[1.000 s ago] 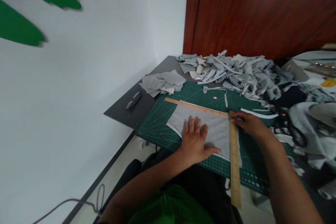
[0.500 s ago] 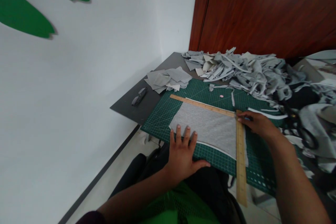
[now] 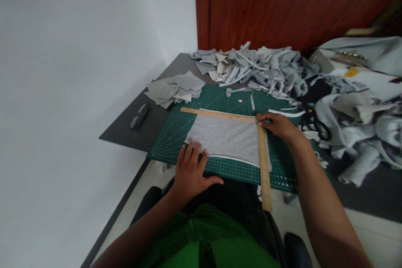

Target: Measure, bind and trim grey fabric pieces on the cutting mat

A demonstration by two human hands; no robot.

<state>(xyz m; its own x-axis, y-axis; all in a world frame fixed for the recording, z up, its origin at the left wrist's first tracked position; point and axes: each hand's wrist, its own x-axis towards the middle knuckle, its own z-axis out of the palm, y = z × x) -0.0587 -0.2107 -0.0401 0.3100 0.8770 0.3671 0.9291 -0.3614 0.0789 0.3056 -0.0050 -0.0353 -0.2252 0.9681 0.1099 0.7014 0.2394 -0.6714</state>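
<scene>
A grey piece of knit fabric lies flat on a green cutting mat. Along its far edge and right side runs a wooden L-square, whose long arm juts past the mat's front edge. My right hand has its fingers pinched on the square's corner; whether they also hold something small I cannot make out. My left hand lies open with fingers spread, fingertips at the fabric's near left edge and palm at the mat's front edge.
Stacked grey fabric pieces and dark-framed glasses lie left on the grey table. A heap of fabric scraps spreads along the back. Black-handled scissors rest on the right beside more crumpled cloth.
The head view has swung to the right, so everything sits further left and more scraps show. Both hands, the fabric and the square keep about the same places on the mat.
</scene>
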